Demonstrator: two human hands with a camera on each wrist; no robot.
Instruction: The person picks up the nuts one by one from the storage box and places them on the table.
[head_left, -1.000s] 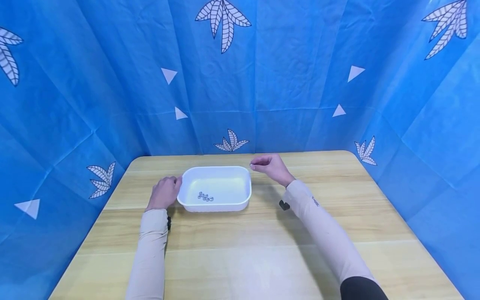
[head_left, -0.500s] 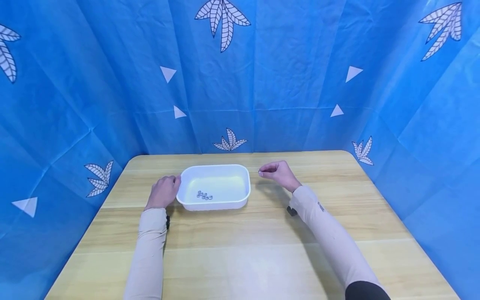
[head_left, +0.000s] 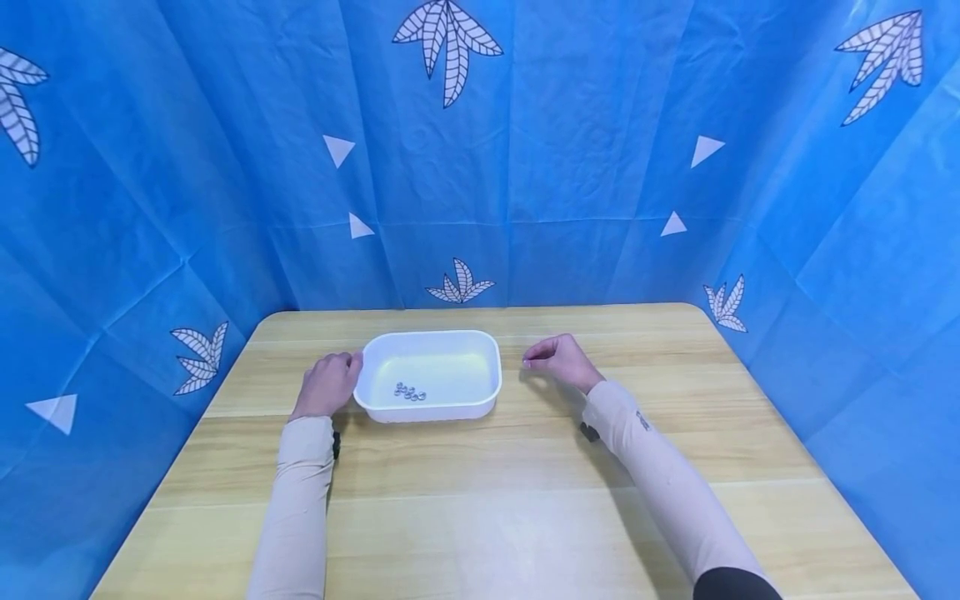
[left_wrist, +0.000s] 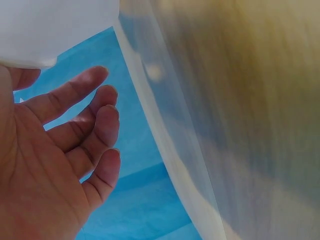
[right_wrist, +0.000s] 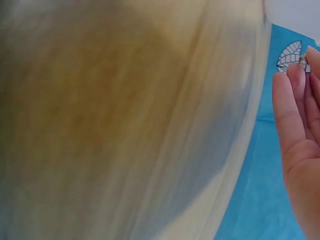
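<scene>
A white basin (head_left: 483, 412) stands toward the far side of the table, with several small silver ring-like pieces (head_left: 408, 393) at its near left inside. At its left end, my left hand (head_left: 330, 385) holds the rim by the thumb; in the left wrist view the other fingers (left_wrist: 106, 125) hang loosely bent outside the wall. Right of the basin, low over the wood, my right hand (head_left: 564, 362) pinches a small silver metal piece (right_wrist: 303, 63) between thumb and fingertips. Its exact kind is too small to tell, and the fingers partly cover it.
Underneath is a light wooden table (head_left: 480, 508) with rounded far corners. Blue curtains (head_left: 585, 167) with leaf prints hang behind it and along both sides. Black straps or devices (head_left: 589, 432) show under both wrists.
My right hand has moved right and toward me, away from the basin's far right corner, and lower, still pinching. The left hand and basin have stayed in place.
</scene>
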